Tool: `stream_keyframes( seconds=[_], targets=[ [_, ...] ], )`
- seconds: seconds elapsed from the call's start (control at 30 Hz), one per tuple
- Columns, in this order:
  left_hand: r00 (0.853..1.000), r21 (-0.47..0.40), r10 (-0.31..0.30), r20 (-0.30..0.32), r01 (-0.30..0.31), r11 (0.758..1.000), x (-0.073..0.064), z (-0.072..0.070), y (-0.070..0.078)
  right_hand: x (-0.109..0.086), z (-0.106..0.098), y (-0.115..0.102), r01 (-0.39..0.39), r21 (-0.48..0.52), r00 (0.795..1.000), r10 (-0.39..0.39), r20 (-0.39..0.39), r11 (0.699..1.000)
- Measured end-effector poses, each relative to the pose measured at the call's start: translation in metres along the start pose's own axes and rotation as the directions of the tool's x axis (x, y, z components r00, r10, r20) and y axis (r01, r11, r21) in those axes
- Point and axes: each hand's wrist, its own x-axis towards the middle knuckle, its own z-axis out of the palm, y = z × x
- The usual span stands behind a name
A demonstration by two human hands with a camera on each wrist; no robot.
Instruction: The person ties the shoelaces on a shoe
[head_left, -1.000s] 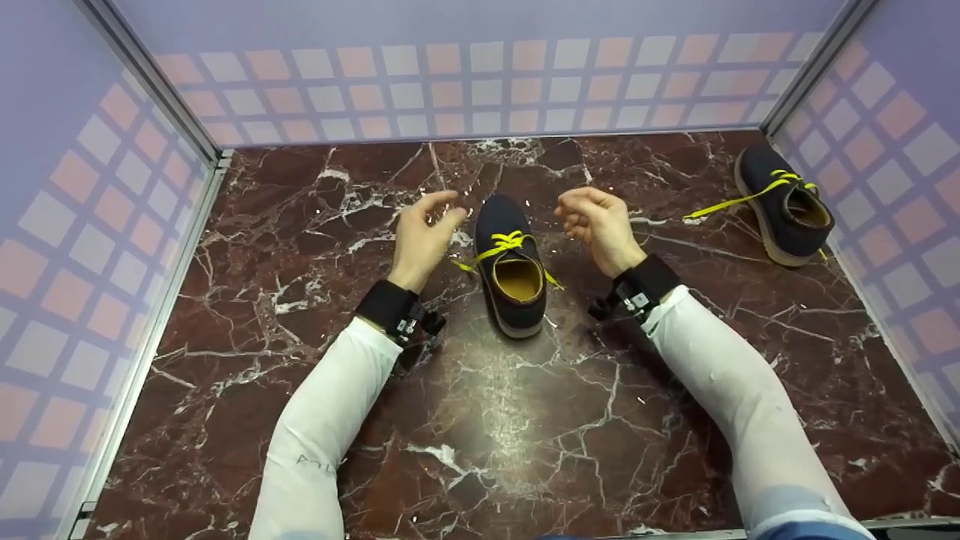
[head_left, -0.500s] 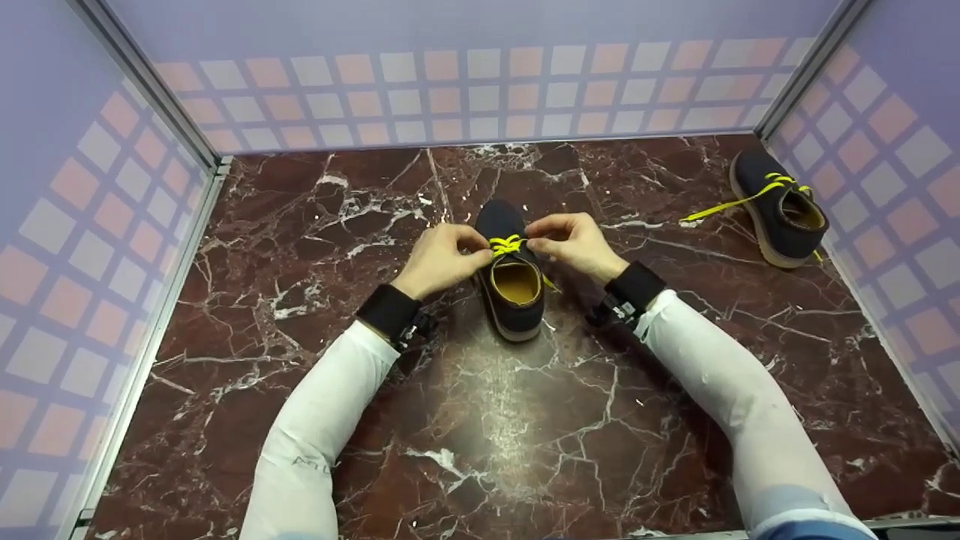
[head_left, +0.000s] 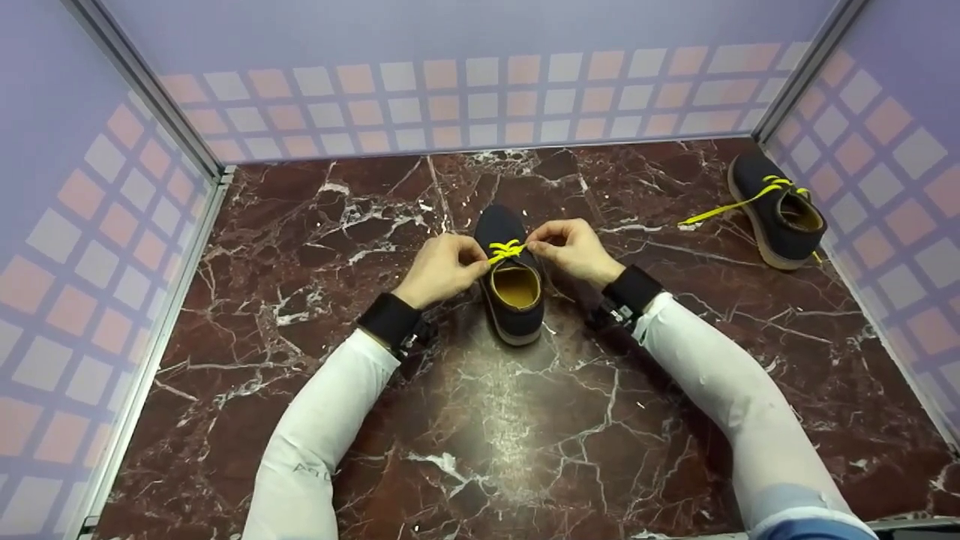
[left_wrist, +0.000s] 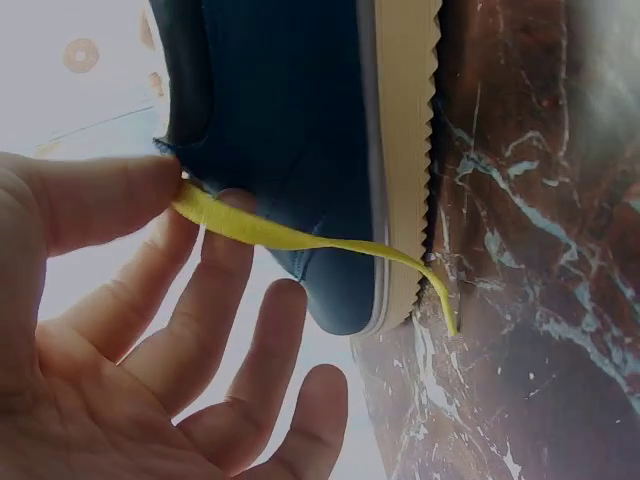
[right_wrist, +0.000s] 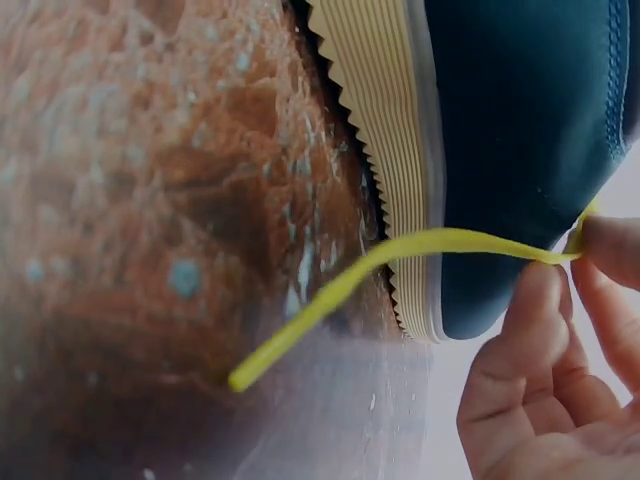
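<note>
Your left hand (head_left: 442,268) pinches one end of the yellow lace (left_wrist: 300,238) between thumb and finger, its other fingers spread loosely beneath, and your right hand (head_left: 574,251) pinches the opposite end, whose tail hangs past the sole. Between your hands, near the middle of the marbled counter (head_left: 525,465), the dark shoe (head_left: 516,291) sits upright, toe pointing away from you, its lace crossed over the front of the opening. A second dark shoe (head_left: 772,212) stands at the far right, near the side wall (head_left: 900,60), one lace end stretching left.
</note>
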Motion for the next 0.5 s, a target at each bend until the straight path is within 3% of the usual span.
stream_keyframes(
  seconds=[0.23, 0.5],
  targets=[
    [1.0, 0.006, -0.016, -0.001, 0.016, 1.0, -0.0002, 0.001, -0.0019, -0.0023, -0.0036, -0.001, -0.011, -0.026, 1.0, 0.012, 0.027, 1.0],
    [0.999, -0.02, -0.019, 0.048, 0.02, 1.0, 0.0006, -0.003, -0.0047, -0.0046, -0.0082, 0.0001, -0.041, 0.003, 0.996, 0.041, 0.084, 0.999]
  ],
)
